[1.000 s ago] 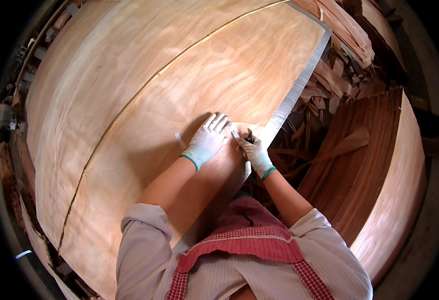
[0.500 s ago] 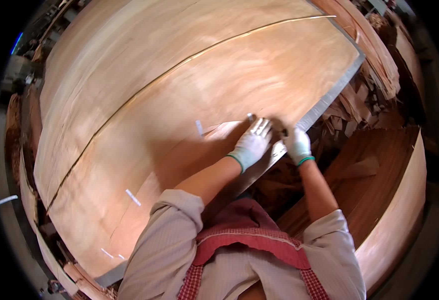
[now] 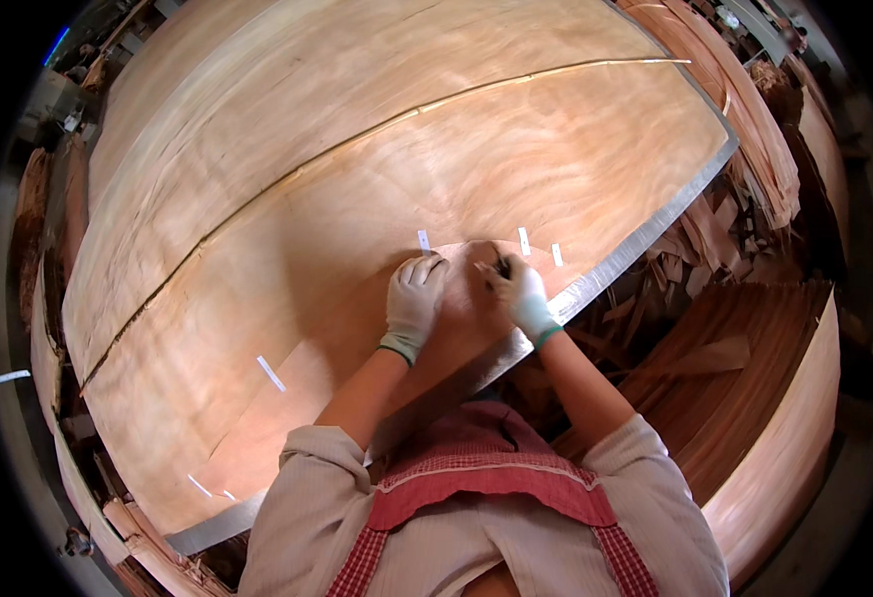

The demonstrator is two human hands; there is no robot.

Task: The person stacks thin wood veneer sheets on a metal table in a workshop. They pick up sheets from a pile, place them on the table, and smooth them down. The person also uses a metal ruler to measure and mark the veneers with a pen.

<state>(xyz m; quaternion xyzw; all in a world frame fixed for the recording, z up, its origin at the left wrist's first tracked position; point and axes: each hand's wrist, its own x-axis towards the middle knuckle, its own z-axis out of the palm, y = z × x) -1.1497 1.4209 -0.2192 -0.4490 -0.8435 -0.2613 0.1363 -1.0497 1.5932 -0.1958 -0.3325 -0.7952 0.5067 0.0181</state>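
Note:
A large sheet of pale wood veneer (image 3: 347,209) covers the work surface, with a pinkish veneer piece (image 3: 357,343) along its near edge. My left hand (image 3: 414,308), in a white glove with a green cuff, rests on the veneer with its fingers laid down by the pinkish piece's upper border. Just beyond its fingertips is a white tape strip (image 3: 423,241). My right hand (image 3: 526,298), gloved alike, is closed round a small dark tool (image 3: 502,266) whose kind I cannot make out. Two more tape strips (image 3: 524,241) (image 3: 557,255) lie beyond it.
A grey metal edge (image 3: 605,279) borders the surface. To the right stand a stack of dark reddish veneer (image 3: 725,368) and a heap of torn scraps (image 3: 690,234). A long strip (image 3: 387,124) runs across the sheet. Another tape strip (image 3: 271,373) lies at lower left.
My left hand has moved left and slightly down across the veneer. My right hand has come left from the metal edge onto the veneer. Another tape strip now shows beyond it.

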